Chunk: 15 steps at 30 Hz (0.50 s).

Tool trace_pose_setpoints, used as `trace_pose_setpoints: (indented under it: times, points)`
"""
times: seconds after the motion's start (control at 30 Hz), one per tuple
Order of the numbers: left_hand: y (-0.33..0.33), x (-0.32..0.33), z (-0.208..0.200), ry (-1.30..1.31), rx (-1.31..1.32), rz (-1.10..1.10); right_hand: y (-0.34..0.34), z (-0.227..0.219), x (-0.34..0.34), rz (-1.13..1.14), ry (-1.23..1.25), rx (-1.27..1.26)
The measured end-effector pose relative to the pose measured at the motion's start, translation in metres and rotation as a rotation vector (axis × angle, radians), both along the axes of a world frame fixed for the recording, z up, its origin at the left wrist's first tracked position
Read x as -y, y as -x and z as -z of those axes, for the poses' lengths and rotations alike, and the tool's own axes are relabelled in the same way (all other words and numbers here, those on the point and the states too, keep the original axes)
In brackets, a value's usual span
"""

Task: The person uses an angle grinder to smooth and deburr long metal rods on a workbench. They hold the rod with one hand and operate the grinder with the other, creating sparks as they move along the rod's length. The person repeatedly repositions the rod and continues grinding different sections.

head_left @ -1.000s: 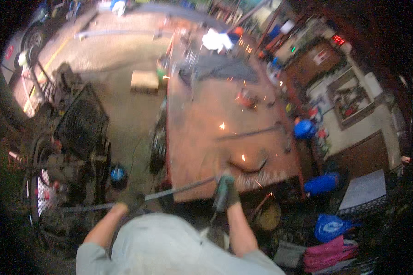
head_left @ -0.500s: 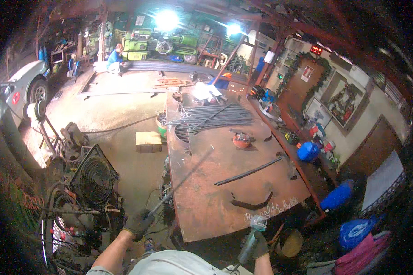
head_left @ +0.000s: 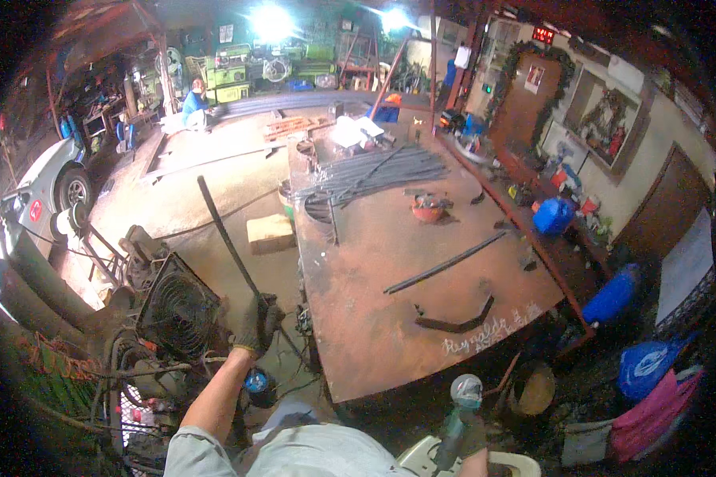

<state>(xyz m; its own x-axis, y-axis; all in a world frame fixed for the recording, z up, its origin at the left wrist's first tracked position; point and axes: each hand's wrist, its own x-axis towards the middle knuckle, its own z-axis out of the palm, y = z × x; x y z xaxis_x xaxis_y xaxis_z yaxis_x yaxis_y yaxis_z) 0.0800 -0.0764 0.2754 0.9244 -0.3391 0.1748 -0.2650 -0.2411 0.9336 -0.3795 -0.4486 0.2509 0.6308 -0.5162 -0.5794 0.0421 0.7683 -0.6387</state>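
My left hand (head_left: 256, 324), in a dark glove, is wrapped round a long dark metal bar (head_left: 224, 235). The bar slants up and away, with its lower end showing below the fist, left of the steel table's (head_left: 358, 350) near edge. Low on the right, my gloved right hand (head_left: 474, 437) grips an angle grinder (head_left: 453, 429) by its body, the round head pointing up. On the table lie a bent flat bar (head_left: 453, 324), a straight dark bar (head_left: 444, 262) and a heap of thin rods (head_left: 374, 175). An orange-red bowl (head_left: 429, 210) with things in it stands beyond them.
A caged fan (head_left: 179, 298) and cables crowd the left. A wooden block (head_left: 270, 234) sits on the floor left of the table. Blue containers (head_left: 552, 215) stand on the right, and a bucket (head_left: 531, 388) is near my right hand. A person (head_left: 195, 105) crouches far off.
My left hand has risen with the bar, which has swung from pointing right over the table to pointing up and left. The grinder stays in my right hand, slightly lower.
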Motion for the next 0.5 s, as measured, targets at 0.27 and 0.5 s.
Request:
trace_pose_setpoints:
  times: [0.27,0.5]
  points:
    - [-0.002,0.022,0.030,-0.440,0.156,0.219,-0.010,-0.024,-0.034,0.069,0.008,0.031]
    - [-0.013,0.045,0.080,-0.490,0.183,0.294,-0.064,-0.062,-0.070,0.037,0.020,0.042]
